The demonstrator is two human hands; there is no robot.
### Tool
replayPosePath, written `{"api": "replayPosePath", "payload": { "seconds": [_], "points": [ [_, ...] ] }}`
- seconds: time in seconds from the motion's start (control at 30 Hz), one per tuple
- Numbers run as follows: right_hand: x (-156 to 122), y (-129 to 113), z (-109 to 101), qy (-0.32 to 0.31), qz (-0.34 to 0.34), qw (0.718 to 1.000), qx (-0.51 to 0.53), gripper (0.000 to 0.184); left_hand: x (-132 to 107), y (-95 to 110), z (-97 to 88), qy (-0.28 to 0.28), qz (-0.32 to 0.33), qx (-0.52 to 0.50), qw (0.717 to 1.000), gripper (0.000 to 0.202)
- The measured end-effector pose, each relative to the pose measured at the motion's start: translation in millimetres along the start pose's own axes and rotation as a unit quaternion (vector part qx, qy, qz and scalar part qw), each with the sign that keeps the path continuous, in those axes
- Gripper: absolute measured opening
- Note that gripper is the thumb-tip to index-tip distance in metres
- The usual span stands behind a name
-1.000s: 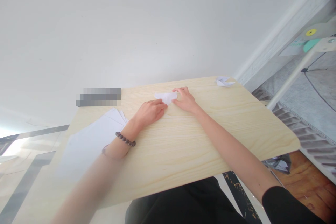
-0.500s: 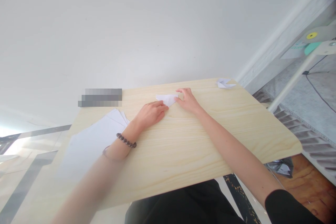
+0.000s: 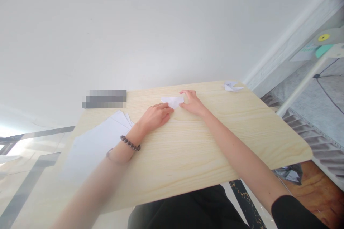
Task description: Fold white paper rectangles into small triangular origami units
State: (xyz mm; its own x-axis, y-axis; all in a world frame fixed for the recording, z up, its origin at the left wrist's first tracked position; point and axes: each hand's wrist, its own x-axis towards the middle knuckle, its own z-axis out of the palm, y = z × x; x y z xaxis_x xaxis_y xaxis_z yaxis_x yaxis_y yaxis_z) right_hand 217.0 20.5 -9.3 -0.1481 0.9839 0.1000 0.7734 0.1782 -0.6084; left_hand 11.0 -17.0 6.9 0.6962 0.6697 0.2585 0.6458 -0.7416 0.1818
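A small folded piece of white paper (image 3: 172,101) lies on the wooden table, near its far edge. My left hand (image 3: 157,116) rests palm down with its fingers stretched over the paper's lower left part; its thumb is hidden. At the paper's right end is my right hand (image 3: 194,103), thumb and fingers spread apart, the thumb tip at the paper's lower right edge. Whether the right thumb presses on the paper is hard to make out. A dark bead bracelet (image 3: 130,143) circles the left wrist.
Large white sheets (image 3: 94,143) lie in a loose stack on the table's left. A folded paper shape (image 3: 231,86) sits at the far right corner. A blurred-out grey block (image 3: 106,99) covers the far left corner. Behind the table stands a white wall (image 3: 161,25).
The folded paper's right end looks blunter now, where it was more pointed before. Both hands keep nearly the same place on it. The whole view has shifted slightly.
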Motion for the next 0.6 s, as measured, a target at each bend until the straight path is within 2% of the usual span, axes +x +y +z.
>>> {"api": "replayPosePath", "payload": {
  "seconds": [0.17,0.3,0.47,0.6],
  "points": [
    [2,6,0,0.033,0.0,0.999,0.03,0.052,0,-2,3.0,0.006,0.007,0.02,1.0,0.028],
    [0,7,6,0.061,-0.007,0.998,-0.01,0.049,-1,-3,5.4,0.016,0.012,0.02,1.0,0.029],
    [-8,-2,10,0.042,-0.042,0.993,-0.102,0.07,0,-2,4.8,0.02,0.014,0.023,0.999,0.03],
    [-7,-3,8,0.024,-0.029,0.995,-0.097,0.068,1,-1,3.8,0.014,0.017,0.022,1.0,0.029]
  ]
}}
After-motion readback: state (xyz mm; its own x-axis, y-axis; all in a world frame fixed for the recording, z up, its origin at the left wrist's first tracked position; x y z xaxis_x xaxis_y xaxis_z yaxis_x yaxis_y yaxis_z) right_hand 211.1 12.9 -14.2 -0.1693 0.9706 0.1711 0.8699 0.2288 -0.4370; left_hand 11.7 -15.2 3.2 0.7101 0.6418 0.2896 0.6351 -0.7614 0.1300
